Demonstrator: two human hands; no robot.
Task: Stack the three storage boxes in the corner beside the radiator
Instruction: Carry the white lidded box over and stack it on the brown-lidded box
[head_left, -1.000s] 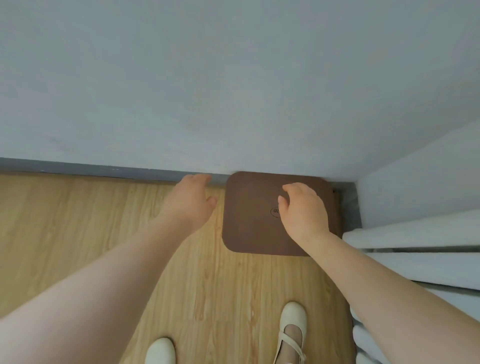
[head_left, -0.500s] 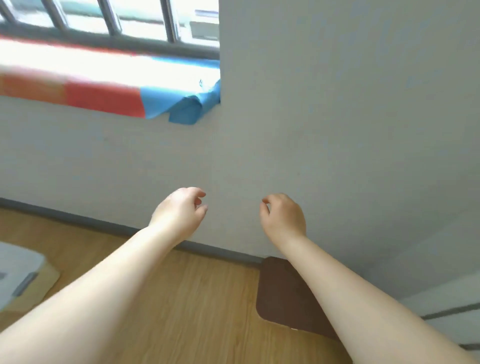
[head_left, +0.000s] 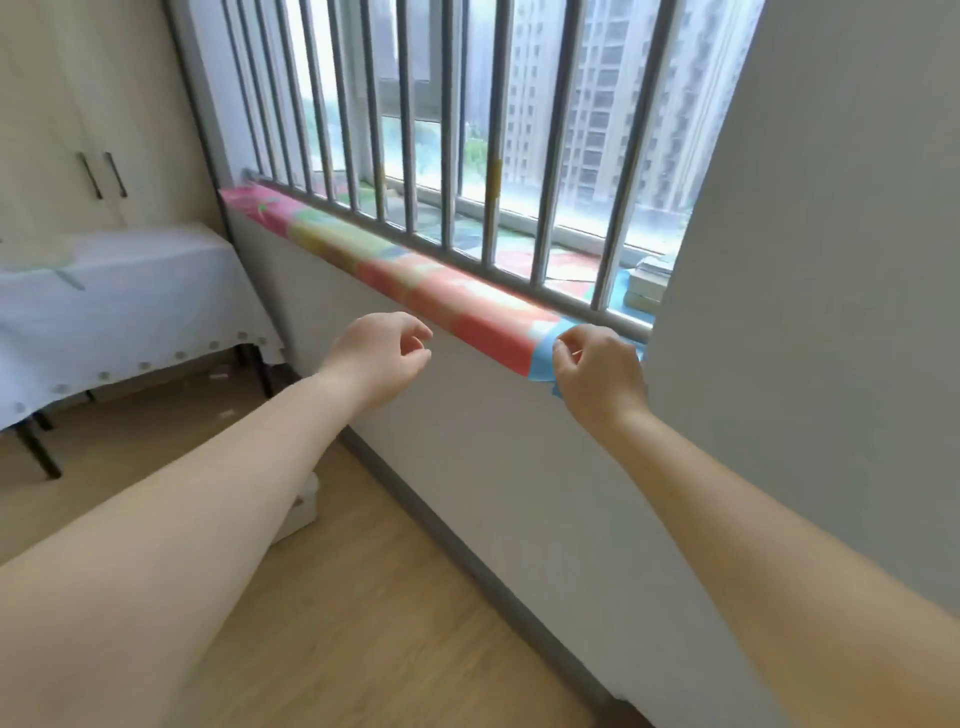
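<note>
Above a wood-plank floor (head_left: 395, 613), two bare forearms reach forward, both hands empty. The left hand (head_left: 382, 353) hangs with fingers loosely curled and a little apart, its grip on nothing. The right hand (head_left: 597, 374) is curled nearly together, also clamped on nothing, and shows in front of the blue end of the padded sill cover (head_left: 447, 301); whether it touches the cover cannot be told.

None of the three storage boxes can be picked out with certainty, and neither the corner nor the radiator is in view. A white box-like object (head_left: 304, 512) shows partly behind the left forearm, low on the floor near the wall (head_left: 467, 457); whether it is one of the boxes is unclear. Judged from this alone, the stack is unfinished, with at least one more box to fetch.

Farther off, the window bars (head_left: 415, 130) stand above the sill, with a white-draped table (head_left: 114, 291) and wardrobe doors (head_left: 78, 114) at left.

A second ago the view looked down at a brown box in the corner beside the radiator, the right hand on its lid and the left beside it. Half a second ago both hands had lifted clear. Now the view has swung up and left, that box is out of sight, and the hands stay empty.
</note>
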